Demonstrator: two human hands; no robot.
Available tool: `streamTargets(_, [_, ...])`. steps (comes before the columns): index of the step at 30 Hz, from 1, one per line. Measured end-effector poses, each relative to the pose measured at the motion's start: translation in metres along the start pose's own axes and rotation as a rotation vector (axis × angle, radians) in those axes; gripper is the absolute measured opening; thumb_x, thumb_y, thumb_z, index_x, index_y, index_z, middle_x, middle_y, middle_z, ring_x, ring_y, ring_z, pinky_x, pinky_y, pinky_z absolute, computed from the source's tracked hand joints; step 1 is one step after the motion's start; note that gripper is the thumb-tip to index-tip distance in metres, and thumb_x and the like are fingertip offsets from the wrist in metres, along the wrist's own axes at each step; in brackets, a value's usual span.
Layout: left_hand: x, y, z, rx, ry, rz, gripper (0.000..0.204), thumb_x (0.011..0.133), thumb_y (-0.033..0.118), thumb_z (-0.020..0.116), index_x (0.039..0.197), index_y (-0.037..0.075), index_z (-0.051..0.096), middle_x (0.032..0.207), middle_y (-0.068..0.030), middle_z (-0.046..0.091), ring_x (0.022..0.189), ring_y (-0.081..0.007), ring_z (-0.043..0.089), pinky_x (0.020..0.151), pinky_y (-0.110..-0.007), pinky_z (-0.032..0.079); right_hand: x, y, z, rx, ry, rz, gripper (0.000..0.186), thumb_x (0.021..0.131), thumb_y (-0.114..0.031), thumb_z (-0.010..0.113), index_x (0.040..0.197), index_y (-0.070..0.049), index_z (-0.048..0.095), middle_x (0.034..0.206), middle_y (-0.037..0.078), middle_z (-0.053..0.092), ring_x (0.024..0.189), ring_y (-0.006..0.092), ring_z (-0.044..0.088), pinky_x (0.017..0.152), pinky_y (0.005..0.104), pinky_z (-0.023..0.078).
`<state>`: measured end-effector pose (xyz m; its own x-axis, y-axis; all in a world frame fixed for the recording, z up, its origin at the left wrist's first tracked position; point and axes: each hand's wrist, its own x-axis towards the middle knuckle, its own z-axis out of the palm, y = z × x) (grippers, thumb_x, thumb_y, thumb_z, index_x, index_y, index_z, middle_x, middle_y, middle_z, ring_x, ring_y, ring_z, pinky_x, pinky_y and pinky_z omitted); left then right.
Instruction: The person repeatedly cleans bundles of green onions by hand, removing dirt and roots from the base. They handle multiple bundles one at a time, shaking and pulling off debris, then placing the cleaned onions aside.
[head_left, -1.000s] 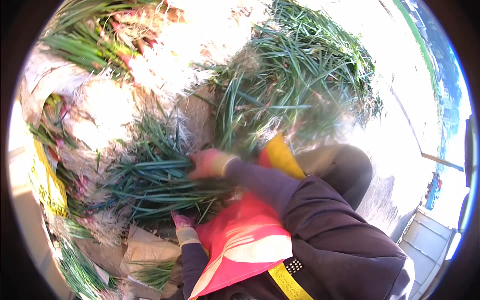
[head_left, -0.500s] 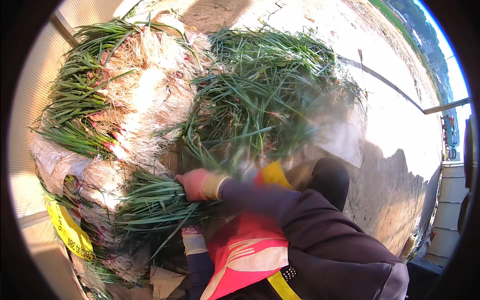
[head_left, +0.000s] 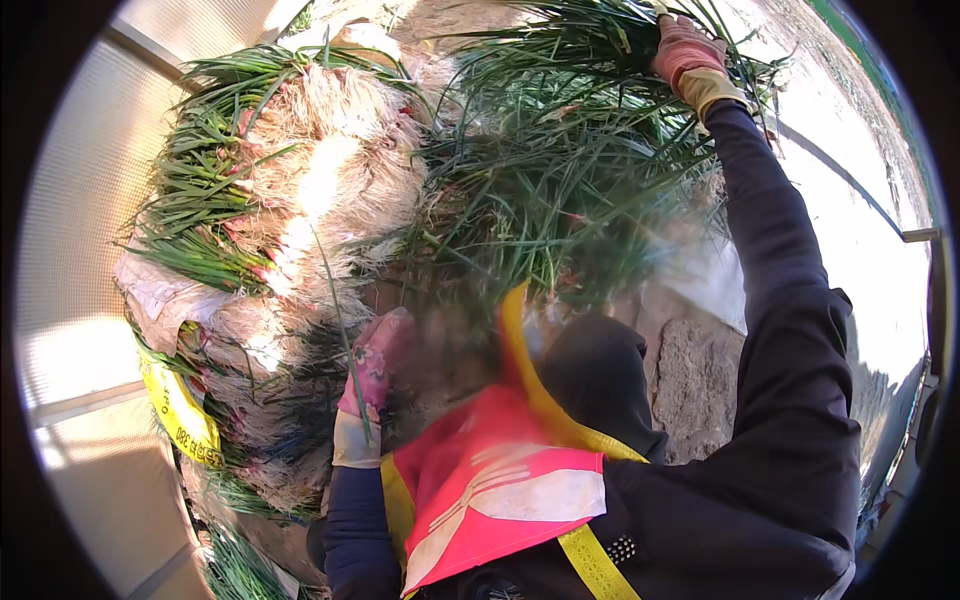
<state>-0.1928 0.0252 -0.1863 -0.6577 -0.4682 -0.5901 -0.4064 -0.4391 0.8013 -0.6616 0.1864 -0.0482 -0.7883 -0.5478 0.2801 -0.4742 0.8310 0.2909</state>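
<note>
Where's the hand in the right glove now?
The right hand is near the top of the head view, right of centre, up against the green leaves at the far end of the heap.

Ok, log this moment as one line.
right hand: touching green leaves | left hand: near pale roots, grip unclear | yellow strip: picture left

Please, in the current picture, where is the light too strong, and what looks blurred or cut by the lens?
Head view: glare whitens the ground at upper right and a patch of the pale roots; head view: haze softens the lower green leaves; head view: the dark round border crops the pale panel at left.
</note>
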Motion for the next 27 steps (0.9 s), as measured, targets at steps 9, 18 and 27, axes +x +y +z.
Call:
streamTargets(9, [-0.103,-0.12,-0.065,-0.376,0.333,-0.3,0.039,0.087,0.032,0.05,0.114,0.004,0.05,0.112,-0.0149,0.054,0.097,-0.0267,0.055,0.083,-0.04,0.045,-0.144,-0.237,0.114,0.549,-0.439,-0.705,0.046,0.076,-0.025,0.051,0.121,-0.015,0.051,0.13,0.01,0.045,0.125,0.0272,0.036,0.104,0.0517,0.016])
streamTargets(18, [-0.112,-0.186,-0.07,0.729,-0.024,-0.039,0.032,0.083,0.027,0.057,0.105,0.005,0.057,0.099,-0.0122,0.06,0.083,-0.0258,0.061,0.074,-0.039,0.051,-0.212,-0.242,0.23,0.367,-0.608,-0.641,0.032,0.079,-0.021,0.051,0.111,-0.018,0.058,0.116,0.006,0.052,0.115,0.0265,0.042,0.103,0.0562,0.018])
streamTargets(27, [-0.099,-0.23,-0.103,-0.28,0.468,-0.688,0.032,0.082,0.028,0.057,0.104,0.006,0.057,0.099,-0.0115,0.06,0.086,-0.0261,0.06,0.072,-0.038,0.052,-0.032,0.094,0.232,-0.315,-0.274,0.145,0.04,0.082,-0.02,0.045,0.122,-0.019,0.05,0.132,0.007,0.044,0.124,0.0255,0.039,0.105,0.0536,0.015])
